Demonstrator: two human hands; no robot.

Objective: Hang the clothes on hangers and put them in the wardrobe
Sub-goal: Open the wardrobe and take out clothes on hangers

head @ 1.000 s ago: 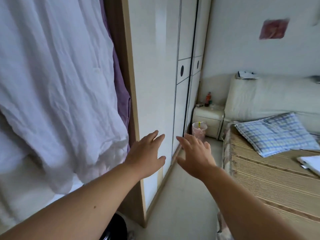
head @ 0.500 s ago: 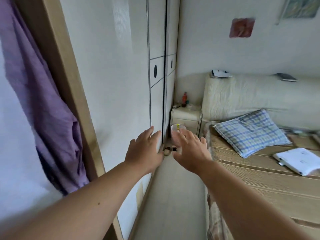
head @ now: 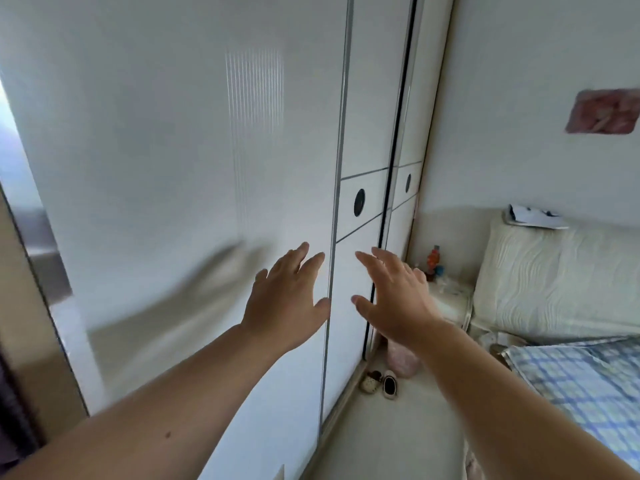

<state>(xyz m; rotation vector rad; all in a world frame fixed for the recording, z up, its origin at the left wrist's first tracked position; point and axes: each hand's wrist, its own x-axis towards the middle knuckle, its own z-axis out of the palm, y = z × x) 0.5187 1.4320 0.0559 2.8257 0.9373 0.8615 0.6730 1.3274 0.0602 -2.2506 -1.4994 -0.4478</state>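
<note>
A white sliding wardrobe door [head: 180, 161] fills the left and middle of the head view. Its metal edge strip [head: 334, 237] runs down between my hands. My left hand [head: 289, 296] is stretched out with straight fingers, right in front of the door panel near that strip; whether it touches the door is unclear. My right hand [head: 394, 296] reaches forward beside it, fingers spread, holding nothing. A second door panel with a round black pull [head: 359, 202] lies behind. A dark sliver of the open wardrobe [head: 10, 410] shows at the far left. No clothes or hangers are visible.
A bed with a blue checked pillow [head: 585, 386] and a cream headboard cushion [head: 554, 282] stands on the right. A small bedside cabinet [head: 450, 303] with bottles is in the corner. A pair of slippers [head: 379, 382] and a pink bin [head: 401, 358] sit on the narrow floor strip.
The view has swung right and up: the white and purple hanging clothes have left the frame and the door fills it. Both hands stayed stretched out and now sit closer to the door.
</note>
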